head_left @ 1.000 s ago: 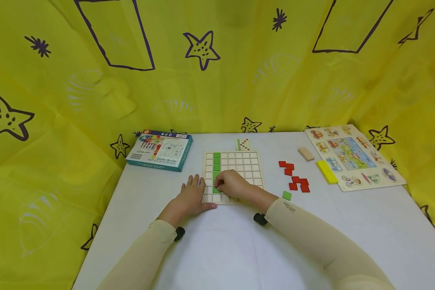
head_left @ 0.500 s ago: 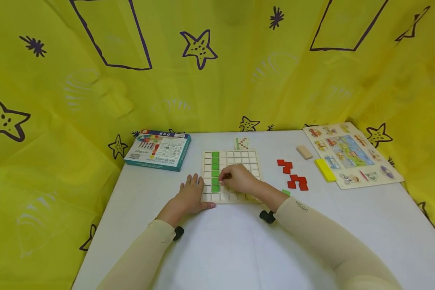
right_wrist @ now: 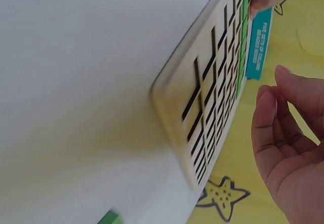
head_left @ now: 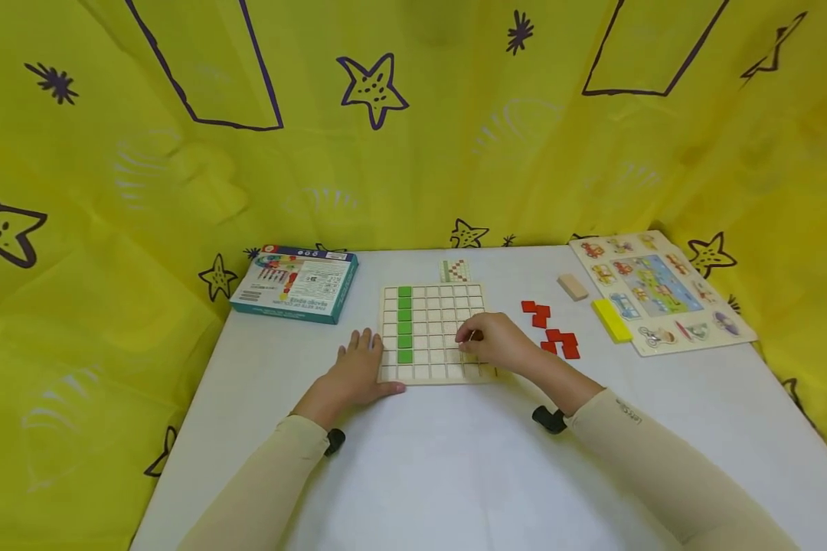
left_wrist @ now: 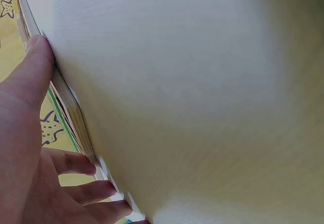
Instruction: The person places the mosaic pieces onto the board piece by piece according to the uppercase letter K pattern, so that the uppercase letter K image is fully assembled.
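Note:
A pale wooden grid board (head_left: 436,356) lies on the table, with several green tiles (head_left: 404,328) in its second column from the left. My left hand (head_left: 356,367) rests flat along the board's left edge, thumb at the near corner and fingers spread. Over the right part of the grid hovers my right hand (head_left: 492,340), fingers loosely curled. In the right wrist view its thumb and fingertips come close together with nothing between them. Loose red tiles (head_left: 570,350) lie right of the board. One loose green tile (right_wrist: 110,218) shows in the right wrist view, hidden behind the arm from above.
A small pattern card (head_left: 455,270) lies behind the board. Back left is a flat teal-edged box (head_left: 296,287). To the right lie a wooden block (head_left: 573,287), a yellow block (head_left: 612,320) and a picture puzzle board (head_left: 661,287). A yellow curtain (head_left: 413,168) hangs behind the table.
My right hand has drawn away from the green column, moving right across the grid. The left hand stays at the board's left edge. The head view has shifted slightly.

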Demonstrator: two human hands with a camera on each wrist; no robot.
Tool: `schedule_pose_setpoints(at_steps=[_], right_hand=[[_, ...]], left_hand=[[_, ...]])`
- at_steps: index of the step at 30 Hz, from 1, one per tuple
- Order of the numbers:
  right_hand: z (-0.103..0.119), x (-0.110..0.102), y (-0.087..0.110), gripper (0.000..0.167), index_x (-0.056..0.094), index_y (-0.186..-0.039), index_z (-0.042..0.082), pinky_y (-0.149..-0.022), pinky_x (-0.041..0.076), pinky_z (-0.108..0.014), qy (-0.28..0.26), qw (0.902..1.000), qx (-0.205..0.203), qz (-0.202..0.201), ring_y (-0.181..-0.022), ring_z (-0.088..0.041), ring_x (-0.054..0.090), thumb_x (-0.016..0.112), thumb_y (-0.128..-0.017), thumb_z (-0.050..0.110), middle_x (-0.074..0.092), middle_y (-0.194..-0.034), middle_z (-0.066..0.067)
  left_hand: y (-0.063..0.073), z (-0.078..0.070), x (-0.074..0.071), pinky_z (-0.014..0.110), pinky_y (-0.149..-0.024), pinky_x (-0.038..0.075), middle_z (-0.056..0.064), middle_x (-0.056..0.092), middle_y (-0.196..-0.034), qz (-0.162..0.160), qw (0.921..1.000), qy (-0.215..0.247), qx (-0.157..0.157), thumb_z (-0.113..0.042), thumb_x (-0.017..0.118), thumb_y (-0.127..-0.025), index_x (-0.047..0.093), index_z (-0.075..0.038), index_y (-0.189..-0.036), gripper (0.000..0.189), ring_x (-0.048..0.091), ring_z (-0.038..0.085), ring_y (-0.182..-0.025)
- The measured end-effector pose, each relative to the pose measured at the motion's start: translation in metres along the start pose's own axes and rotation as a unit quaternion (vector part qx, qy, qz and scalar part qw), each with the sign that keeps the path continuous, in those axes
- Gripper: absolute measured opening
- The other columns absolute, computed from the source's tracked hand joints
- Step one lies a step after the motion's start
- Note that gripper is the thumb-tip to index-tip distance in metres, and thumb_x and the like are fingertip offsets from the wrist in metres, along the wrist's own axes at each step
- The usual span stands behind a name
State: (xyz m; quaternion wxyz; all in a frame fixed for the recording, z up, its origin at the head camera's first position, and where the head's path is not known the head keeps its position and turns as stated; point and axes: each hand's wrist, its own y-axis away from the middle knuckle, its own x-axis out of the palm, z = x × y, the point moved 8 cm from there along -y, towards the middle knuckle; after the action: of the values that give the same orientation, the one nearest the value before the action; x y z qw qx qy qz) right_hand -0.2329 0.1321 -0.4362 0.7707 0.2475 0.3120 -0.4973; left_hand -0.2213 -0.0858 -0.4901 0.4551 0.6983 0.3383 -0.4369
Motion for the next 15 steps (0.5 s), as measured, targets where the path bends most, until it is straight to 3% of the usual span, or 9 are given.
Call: schedule_pose_setpoints(at_steps=[15], right_hand=[[-0.049,-0.032,0.05,0.009,0.075,-0.097,0.007,-0.069,0.051,-0.03,0.024,0.9989,0.03,-0.029,-0.079,-0.019,0.059,0.076,-0.089,0.007,0.068,-0.088,0.001]], left_hand=[[-0.001,-0.001,0.003,0.063,-0.115,0.021,0.031,0.013,-0.162,-0.005,1.0,-0.003,0.004,-0.067,0.066,-0.086,0.02,0.009,-0.156,0.113,0.009,0.048,-0.15]])
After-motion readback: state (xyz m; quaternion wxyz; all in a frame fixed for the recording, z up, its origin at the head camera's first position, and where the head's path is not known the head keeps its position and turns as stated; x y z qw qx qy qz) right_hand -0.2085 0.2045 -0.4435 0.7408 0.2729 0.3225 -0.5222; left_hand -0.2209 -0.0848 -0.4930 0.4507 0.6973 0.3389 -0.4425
